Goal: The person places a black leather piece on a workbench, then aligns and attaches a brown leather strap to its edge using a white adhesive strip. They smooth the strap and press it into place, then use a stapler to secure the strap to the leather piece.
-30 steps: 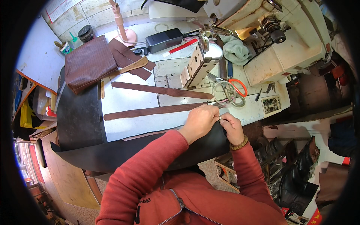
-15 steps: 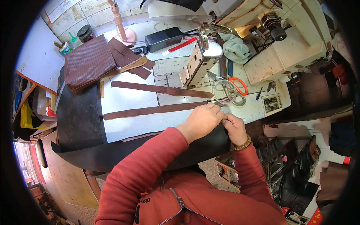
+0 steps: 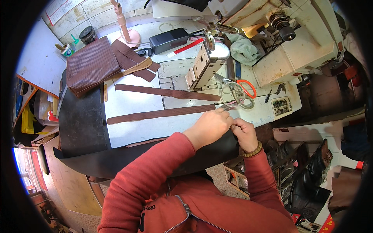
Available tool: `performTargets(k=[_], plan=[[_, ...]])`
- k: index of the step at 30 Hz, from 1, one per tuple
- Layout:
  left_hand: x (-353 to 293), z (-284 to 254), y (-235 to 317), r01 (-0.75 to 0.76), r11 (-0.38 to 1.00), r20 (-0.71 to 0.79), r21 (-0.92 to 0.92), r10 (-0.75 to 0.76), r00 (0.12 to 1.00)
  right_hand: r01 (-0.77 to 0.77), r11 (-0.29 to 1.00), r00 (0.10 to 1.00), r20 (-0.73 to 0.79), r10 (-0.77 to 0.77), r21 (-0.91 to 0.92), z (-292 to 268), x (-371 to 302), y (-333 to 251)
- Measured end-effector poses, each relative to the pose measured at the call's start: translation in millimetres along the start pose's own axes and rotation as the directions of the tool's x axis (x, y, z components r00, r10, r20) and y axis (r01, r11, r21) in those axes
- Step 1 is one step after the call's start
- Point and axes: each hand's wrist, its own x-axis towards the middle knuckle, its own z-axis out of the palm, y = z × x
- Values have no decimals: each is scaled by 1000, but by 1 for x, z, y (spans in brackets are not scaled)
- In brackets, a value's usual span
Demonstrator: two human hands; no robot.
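My left hand and my right hand meet at the near edge of the white table, fingers pinched together. Whatever lies between the fingertips is hidden or too small to make out. Just beyond my left hand ends a long brown textured strip, flat on the table. A second brown strip lies farther back, angled slightly to it. Close past my fingers are a clear round container with small things in it and scissors with orange handles.
A sewing machine stands at the right, its metal arm rising mid-table. At the back left lie a brown woven-pattern leather piece and a wooden-handled tool. Black sheeting drapes over the near edge. Boots stand lower right.
My hands stay pinched together in nearly the same spot, with only a slight shift of the fingers. The strips and tools have not moved.
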Motion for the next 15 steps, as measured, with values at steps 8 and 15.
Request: performTargets(k=[8,15], plan=[[-2,2,1,69,991,-37,-118,-74,997,-9,999,1000,-16,9,44,0,0,-5],[-3,2,-3,140,969,12,-203,-141,990,-27,999,999,-17,27,40,-1,-2,-9]])
